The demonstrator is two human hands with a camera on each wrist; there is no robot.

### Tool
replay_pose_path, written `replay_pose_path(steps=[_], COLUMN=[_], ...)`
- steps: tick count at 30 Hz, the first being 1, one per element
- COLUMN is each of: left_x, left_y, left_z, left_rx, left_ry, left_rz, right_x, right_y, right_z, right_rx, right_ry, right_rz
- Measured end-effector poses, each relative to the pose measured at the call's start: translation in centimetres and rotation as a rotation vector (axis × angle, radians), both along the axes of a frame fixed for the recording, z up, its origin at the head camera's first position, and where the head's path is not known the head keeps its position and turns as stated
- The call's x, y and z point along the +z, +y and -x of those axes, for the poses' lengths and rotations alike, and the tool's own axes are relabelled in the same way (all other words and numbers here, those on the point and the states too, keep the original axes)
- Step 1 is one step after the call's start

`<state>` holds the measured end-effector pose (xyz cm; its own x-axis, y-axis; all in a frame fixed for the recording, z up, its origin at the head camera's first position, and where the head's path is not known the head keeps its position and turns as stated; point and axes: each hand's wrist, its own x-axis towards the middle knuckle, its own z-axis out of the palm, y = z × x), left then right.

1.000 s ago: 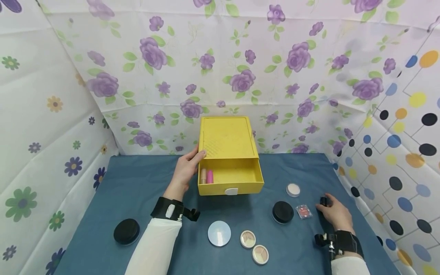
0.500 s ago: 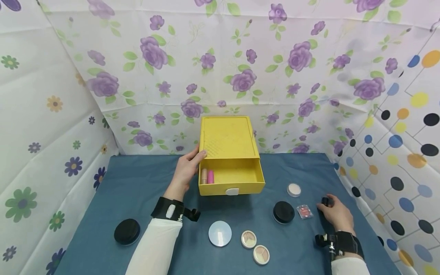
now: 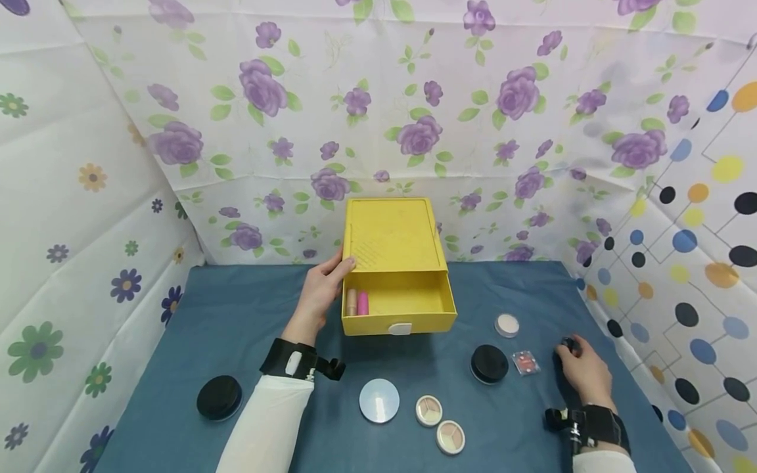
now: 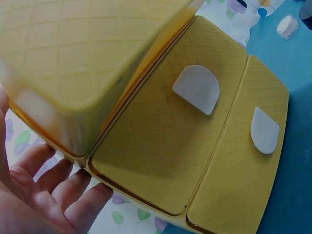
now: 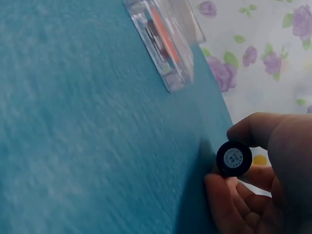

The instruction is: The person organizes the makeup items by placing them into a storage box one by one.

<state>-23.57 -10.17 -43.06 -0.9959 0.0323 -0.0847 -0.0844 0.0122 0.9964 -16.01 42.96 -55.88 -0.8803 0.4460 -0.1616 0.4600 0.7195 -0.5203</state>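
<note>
My left hand (image 3: 316, 295) grips the left side of a yellow drawer box (image 3: 390, 230), thumb on its top edge and fingers along its side. The top drawer (image 3: 422, 323) is pulled out, with a tan tube (image 3: 351, 302) and a pink tube (image 3: 363, 303) lying at its left end. In the left wrist view two lower drawers with white handles (image 4: 197, 89) are closed. Over at the right, my right hand (image 3: 587, 373) pinches a black lipstick tube (image 5: 234, 159) between thumb and fingers. Its round labelled end faces the right wrist camera.
On the blue cloth (image 3: 260, 328) lie a clear case with red contents (image 3: 525, 362), a small white-lidded jar (image 3: 506, 325), black-lidded jars (image 3: 489, 364), (image 3: 219, 397), a pale round compact (image 3: 379, 401) and two three-part palettes (image 3: 428, 410), (image 3: 451, 437). Patterned sheets stand behind and at both sides.
My right hand has shifted slightly right, carrying the lipstick tube, which shows less in the head view. The left hand and drawer box stay where they were.
</note>
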Motion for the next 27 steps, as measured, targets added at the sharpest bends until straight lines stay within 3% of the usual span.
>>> replay_pose_path(steps=[5,10,14,18,22,27], left_x=[0.1,0.1,0.1,0.0,-0.2,-0.2], left_y=[0.0,0.0,0.0,-0.1,-0.2,-0.1], left_z=[-0.1,-0.1,-0.2,-0.1,0.0,0.1], left_rx=[0.002,-0.001,0.000,0.006,0.001,-0.008], left_ry=[0.005,0.006,0.002,-0.001,0.008,0.012], left_rz=[0.019,0.019,0.014,0.018,0.021,0.013], right_x=[-0.7,-1.1,-1.1,-1.2,-0.6,1.3], right_y=[0.5,0.9,1.2,1.4,1.4,0.8], right_z=[-0.2,-0.6,-0.9,-0.8,-0.9,-1.3], right_rx=[-0.056,-0.095,-0.075,-0.073,-0.133,-0.194], right_ry=[0.059,0.120,0.172,0.190,0.185,0.165], right_rz=[0.108,0.313,0.453,0.520,0.609,0.808])
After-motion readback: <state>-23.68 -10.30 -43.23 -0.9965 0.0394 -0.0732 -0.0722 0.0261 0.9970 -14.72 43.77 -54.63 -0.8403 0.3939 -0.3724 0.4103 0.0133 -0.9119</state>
